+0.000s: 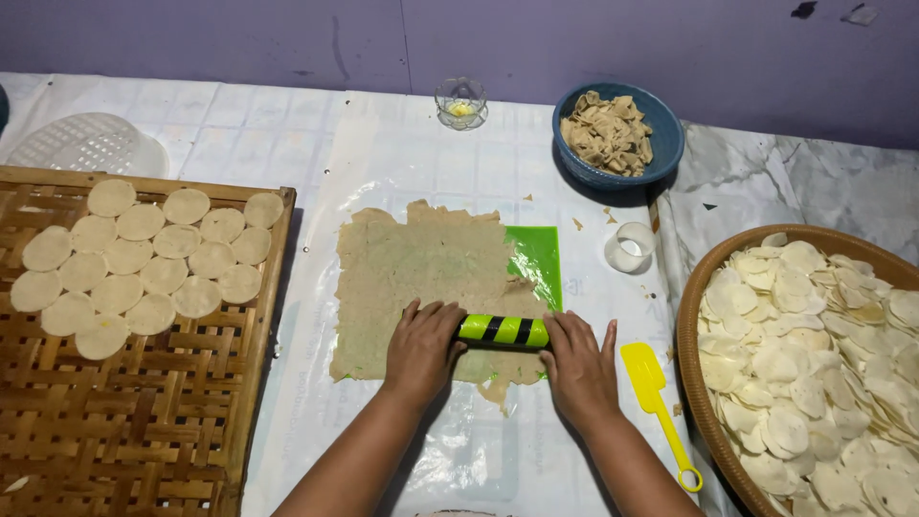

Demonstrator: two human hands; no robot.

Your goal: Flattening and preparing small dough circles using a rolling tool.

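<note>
Head camera, steep downward look, close over table (316, 153).

Green, black-striped rolling pin (504, 330) lying crosswise on thin beige dough sheet (421, 278), near edge.
</note>
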